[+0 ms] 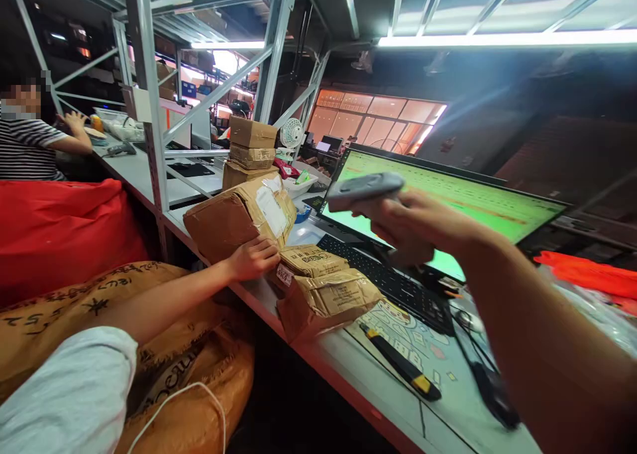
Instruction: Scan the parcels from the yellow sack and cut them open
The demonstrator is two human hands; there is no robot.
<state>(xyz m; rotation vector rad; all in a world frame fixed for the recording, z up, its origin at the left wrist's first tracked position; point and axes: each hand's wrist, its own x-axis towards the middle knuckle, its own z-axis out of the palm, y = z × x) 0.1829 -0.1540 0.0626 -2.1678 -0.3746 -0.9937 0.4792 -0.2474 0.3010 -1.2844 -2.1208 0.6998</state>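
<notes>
Right hand (418, 225) clenched on a handheld barcode scanner (365, 190); left hand (251, 258) at a tilted parcel

The scanner is held up at centre right, its grey nose turned toward the parcels and clear of the laptop (442, 202) behind it. Left-hand fingers curl against the lower edge of the large kraft-paper parcel (239, 222), which is propped at an angle, label side up, as if to keep that face in view; how firm the hold is cannot be told. Two smaller wrapped parcels (321, 295) sit just beside it on the white workbench (328, 368), within easy reach. Cardboard boxes (251, 149) are stacked farther along. At upper left, a co-worker's hand (74, 122) rests apart, near a tray.
</notes>
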